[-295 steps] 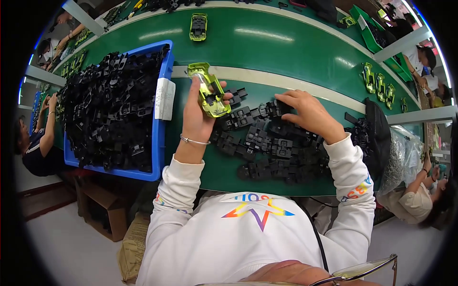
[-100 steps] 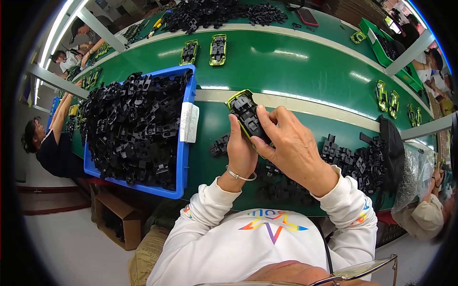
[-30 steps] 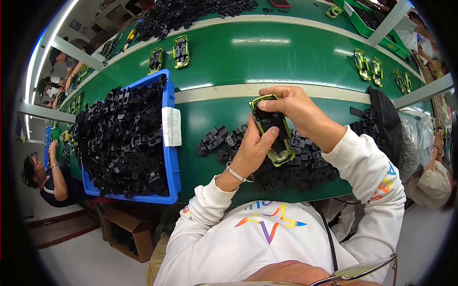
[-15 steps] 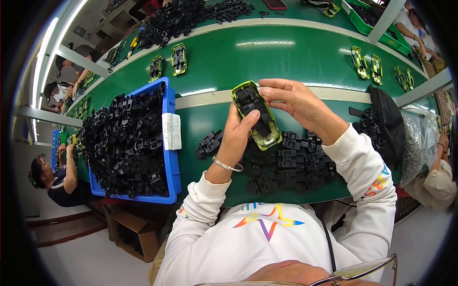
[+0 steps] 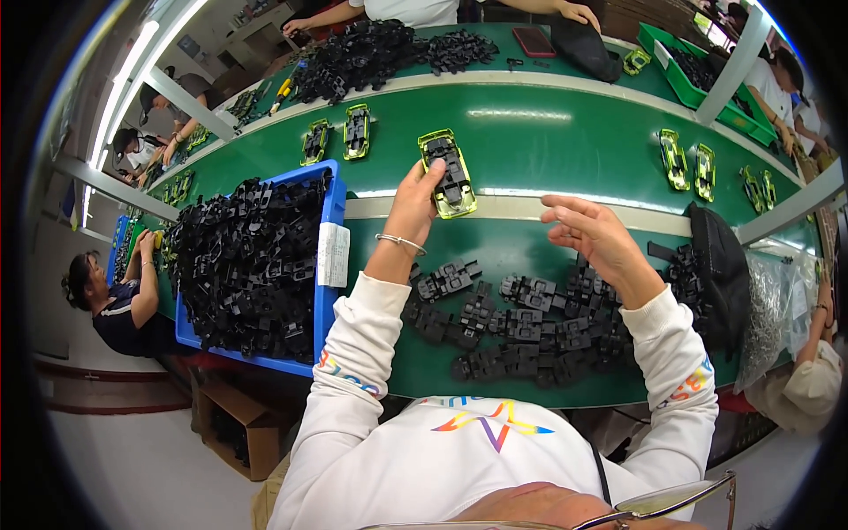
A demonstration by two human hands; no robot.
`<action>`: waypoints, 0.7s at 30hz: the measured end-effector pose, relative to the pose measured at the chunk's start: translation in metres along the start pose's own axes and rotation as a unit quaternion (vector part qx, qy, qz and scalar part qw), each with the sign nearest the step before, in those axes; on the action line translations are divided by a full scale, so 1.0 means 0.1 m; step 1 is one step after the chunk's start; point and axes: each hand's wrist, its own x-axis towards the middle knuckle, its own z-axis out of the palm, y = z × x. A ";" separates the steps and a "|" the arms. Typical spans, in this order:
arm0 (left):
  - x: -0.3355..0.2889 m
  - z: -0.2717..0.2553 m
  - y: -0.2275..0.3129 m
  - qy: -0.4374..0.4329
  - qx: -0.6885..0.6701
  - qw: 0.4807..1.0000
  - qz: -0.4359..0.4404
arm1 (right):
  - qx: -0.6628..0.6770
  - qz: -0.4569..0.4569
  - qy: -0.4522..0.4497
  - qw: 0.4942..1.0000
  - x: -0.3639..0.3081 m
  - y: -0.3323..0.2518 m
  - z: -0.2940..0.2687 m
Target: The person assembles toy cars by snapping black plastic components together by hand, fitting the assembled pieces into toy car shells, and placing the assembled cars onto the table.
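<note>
My left hand [image 5: 413,205] grips a toy car body [image 5: 455,205], a lime-green shell with a black chassis piece [image 5: 452,172] seated in it. It is held up over the far green belt, thumb on the black part. My right hand [image 5: 594,237] hangs apart from it to the right, fingers spread and holding nothing. Below my hands, several black chassis pieces [image 5: 530,294] lie in a loose cluster on the green work surface [image 5: 424,375].
At left stands a blue crate [image 5: 329,291] heaped with black plastic parts [image 5: 252,265]. Green car shells [image 5: 357,132] lie on the belt [image 5: 565,141]. At right are a black bag [image 5: 714,261] and a clear bag of screws [image 5: 767,305]. Co-workers sit around; one person's hand [image 5: 580,14] is across the belt.
My left hand has carried the car body away from me and slightly left. My right hand has come off it and moved right and lower. A person's arms have appeared across the belt.
</note>
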 end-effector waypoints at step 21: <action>1.96 -1.26 -0.17 0.193 0.414 0.885 0.094 | -0.493 -0.108 0.438 0.744 0.49 -0.28 -2.64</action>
